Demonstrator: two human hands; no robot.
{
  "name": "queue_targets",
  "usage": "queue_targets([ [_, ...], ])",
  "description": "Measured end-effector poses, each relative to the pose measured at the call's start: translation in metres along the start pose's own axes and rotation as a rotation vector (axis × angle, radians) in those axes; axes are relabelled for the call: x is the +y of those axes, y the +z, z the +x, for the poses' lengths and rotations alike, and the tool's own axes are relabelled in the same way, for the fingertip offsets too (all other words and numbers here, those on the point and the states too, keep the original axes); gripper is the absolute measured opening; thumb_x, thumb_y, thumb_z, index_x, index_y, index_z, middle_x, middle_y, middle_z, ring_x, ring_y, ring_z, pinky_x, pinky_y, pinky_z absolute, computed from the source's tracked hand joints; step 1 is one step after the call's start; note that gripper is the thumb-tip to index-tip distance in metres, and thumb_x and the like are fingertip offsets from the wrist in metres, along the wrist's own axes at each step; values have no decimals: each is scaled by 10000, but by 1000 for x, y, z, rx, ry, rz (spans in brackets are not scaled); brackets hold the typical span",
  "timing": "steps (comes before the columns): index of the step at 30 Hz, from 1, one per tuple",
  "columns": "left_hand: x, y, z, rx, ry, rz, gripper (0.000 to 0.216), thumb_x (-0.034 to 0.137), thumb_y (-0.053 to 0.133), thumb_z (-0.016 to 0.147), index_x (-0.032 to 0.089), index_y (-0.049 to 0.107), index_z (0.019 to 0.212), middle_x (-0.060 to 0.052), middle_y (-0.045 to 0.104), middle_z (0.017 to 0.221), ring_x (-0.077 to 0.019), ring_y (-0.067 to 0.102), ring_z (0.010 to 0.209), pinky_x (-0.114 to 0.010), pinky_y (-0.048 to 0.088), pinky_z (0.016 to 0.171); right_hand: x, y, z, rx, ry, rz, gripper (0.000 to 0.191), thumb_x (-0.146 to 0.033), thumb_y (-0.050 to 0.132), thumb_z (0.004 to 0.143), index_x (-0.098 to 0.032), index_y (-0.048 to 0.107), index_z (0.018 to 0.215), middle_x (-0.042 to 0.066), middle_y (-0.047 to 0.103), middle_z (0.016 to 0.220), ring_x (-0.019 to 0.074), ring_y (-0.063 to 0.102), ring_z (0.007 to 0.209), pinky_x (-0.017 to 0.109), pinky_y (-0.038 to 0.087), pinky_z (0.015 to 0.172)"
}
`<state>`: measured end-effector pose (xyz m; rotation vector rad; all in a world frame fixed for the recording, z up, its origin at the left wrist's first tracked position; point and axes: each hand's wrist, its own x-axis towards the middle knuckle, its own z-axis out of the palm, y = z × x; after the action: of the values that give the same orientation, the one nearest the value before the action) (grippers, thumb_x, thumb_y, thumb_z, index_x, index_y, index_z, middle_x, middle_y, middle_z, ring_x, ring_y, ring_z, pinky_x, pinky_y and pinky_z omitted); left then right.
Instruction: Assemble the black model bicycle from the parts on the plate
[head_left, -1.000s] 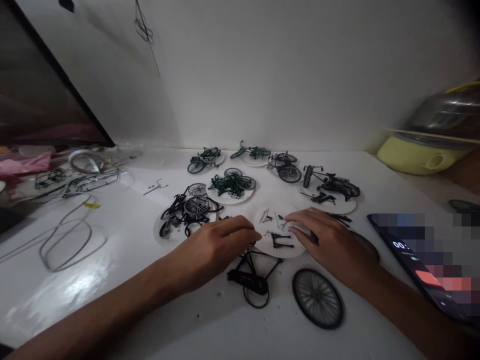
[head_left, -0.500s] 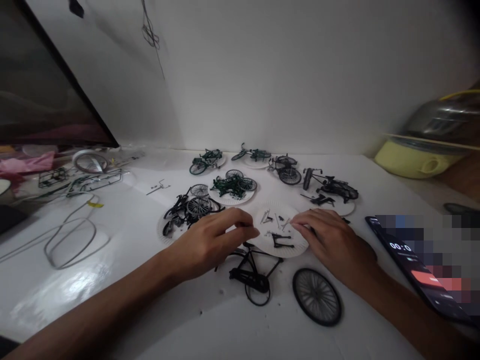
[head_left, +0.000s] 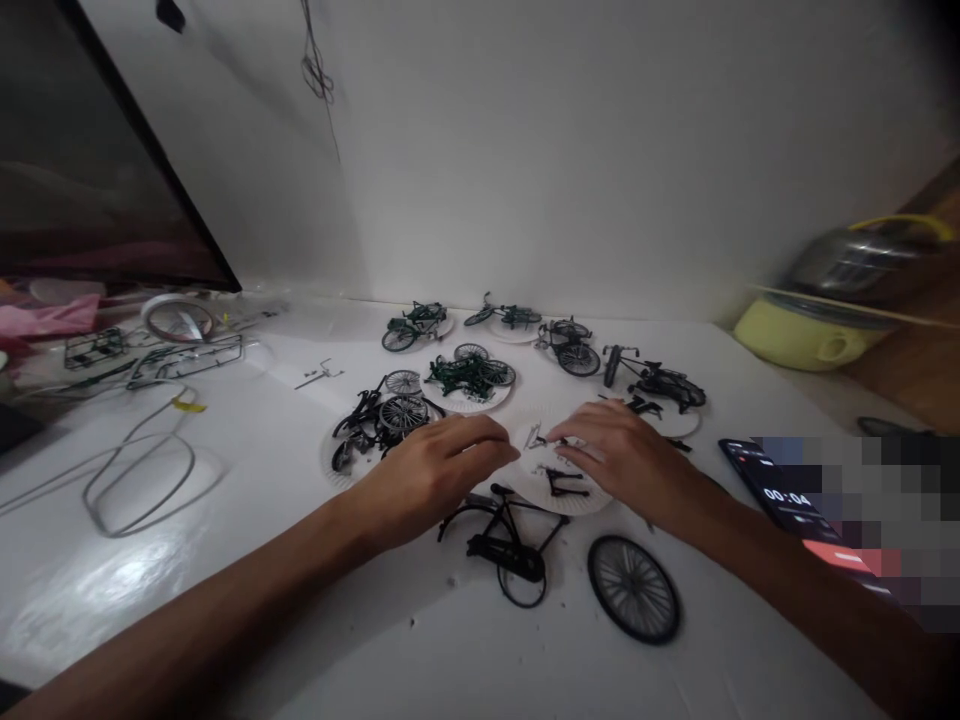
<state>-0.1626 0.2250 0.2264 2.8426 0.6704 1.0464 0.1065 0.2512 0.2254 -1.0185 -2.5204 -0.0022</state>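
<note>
My left hand (head_left: 442, 462) hovers at the left edge of a small paper plate (head_left: 570, 500), thumb and forefinger pinched together; anything between them is hidden. Over that plate my right hand (head_left: 622, 452) reaches in from the right, thumb and forefinger slightly apart beside small silver parts (head_left: 535, 437). Black fork-like parts (head_left: 564, 482) lie lower on the plate. Just in front of it, a black model bicycle frame (head_left: 510, 545) rests on the white table. To its right lies a loose spoked wheel (head_left: 634, 588).
Further plates hold black bicycle parts (head_left: 386, 415), green bicycle parts (head_left: 469, 372) and model bicycles (head_left: 660, 382). A phone (head_left: 780, 500) showing a timer lies at right, near a yellow pot (head_left: 810, 335). Cable (head_left: 142, 470), tape roll (head_left: 178, 320) and a screen (head_left: 90, 150) are at left.
My right hand has moved left across the plate, toward the silver parts, and its thumb and forefinger now show a gap. My left hand stays nearly in place. The view has shifted slightly.
</note>
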Motion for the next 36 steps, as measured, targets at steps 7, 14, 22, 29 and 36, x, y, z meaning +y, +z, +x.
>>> queue_targets([
  [7, -1, -2, 1, 0, 40, 32, 193, 62, 442, 1009, 113, 583, 1131, -111, 652, 1085, -168, 602, 953, -331, 540, 805, -1, 14, 3, 19, 27, -40, 101, -101, 647, 862, -188, 696, 879, 44, 753, 863, 205, 679, 827, 388, 484, 819],
  [14, -1, -2, 2, 10, 48, 53, 202, 72, 432, 1011, 115, 591, 1128, -108, 654, 1075, -168, 602, 952, -323, 530, 817, -8, 11, 3, 19, -56, -94, 160, -102, 544, 926, -177, 676, 878, 62, 720, 827, 207, 647, 820, 382, 465, 809],
  [22, -4, -2, 2, -17, 38, 34, 197, 73, 437, 1014, 113, 595, 1124, -103, 662, 1059, -170, 608, 951, -337, 541, 833, -6, 11, 3, -41, -116, -127, 206, -103, 486, 960, -170, 662, 875, 55, 675, 787, 201, 596, 781, 356, 454, 754],
  [29, 0, -1, 4, 36, -107, -181, 147, 124, 526, 997, 128, 638, 1092, -87, 687, 1057, -156, 659, 949, -305, 574, 832, -7, 11, 6, -119, -108, -98, 192, -90, 499, 949, -178, 658, 886, 61, 677, 820, 203, 621, 790, 336, 479, 718],
  [36, 19, -1, 7, -103, -341, -519, 123, 150, 701, 888, 191, 698, 1004, -13, 736, 967, -144, 677, 904, -297, 565, 854, 4, 17, 5, -78, -3, -58, 98, -133, 573, 926, -182, 657, 939, 66, 700, 888, 204, 652, 829, 339, 509, 761],
])
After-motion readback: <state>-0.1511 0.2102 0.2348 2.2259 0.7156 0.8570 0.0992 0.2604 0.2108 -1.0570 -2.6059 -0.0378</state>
